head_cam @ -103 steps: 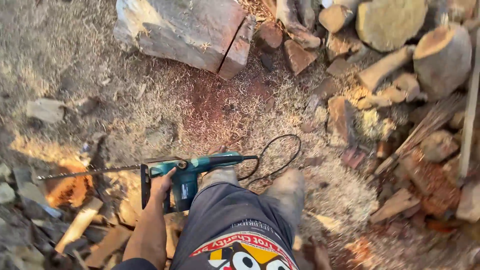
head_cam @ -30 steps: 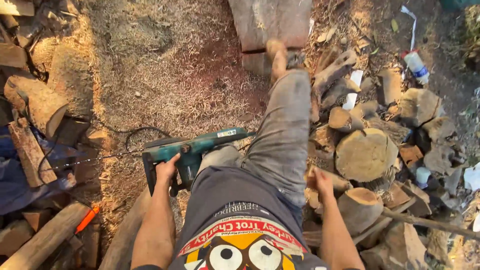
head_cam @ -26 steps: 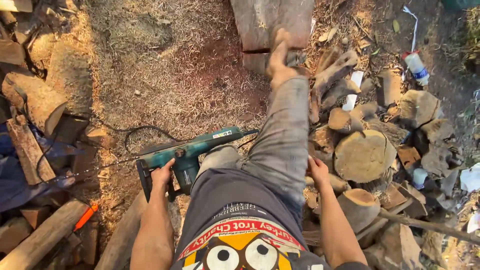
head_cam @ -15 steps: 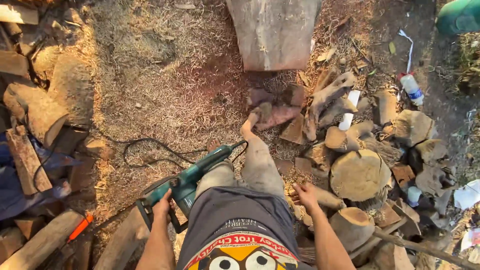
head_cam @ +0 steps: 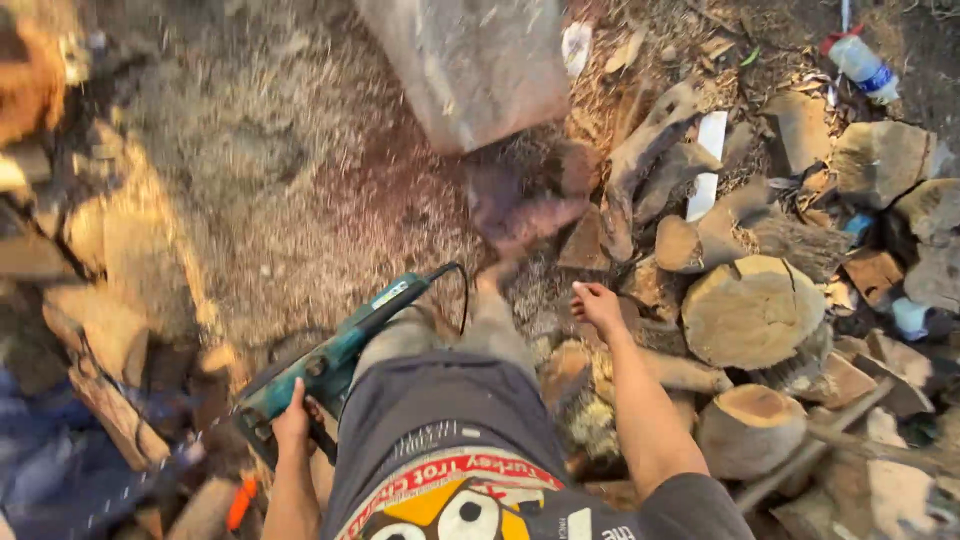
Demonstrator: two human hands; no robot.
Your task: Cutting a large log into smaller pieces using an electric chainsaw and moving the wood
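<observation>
Left hand (head_cam: 291, 425) gripping saw (head_cam: 335, 362) (right hand (head_cam: 598, 303) spread)

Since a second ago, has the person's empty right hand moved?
Yes. The right hand has lifted off the cut logs beside the thigh and now reaches forward and out, open, nearer the big round log.

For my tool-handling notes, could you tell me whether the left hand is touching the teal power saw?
Touching. The head view shows the left hand wrapped around the rear handle of the teal power saw, carrying it beside the leg.

Sunlit sawdust-strewn ground (head_cam: 300, 200) ringed by cut logs (head_cam: 752, 310).
</observation>
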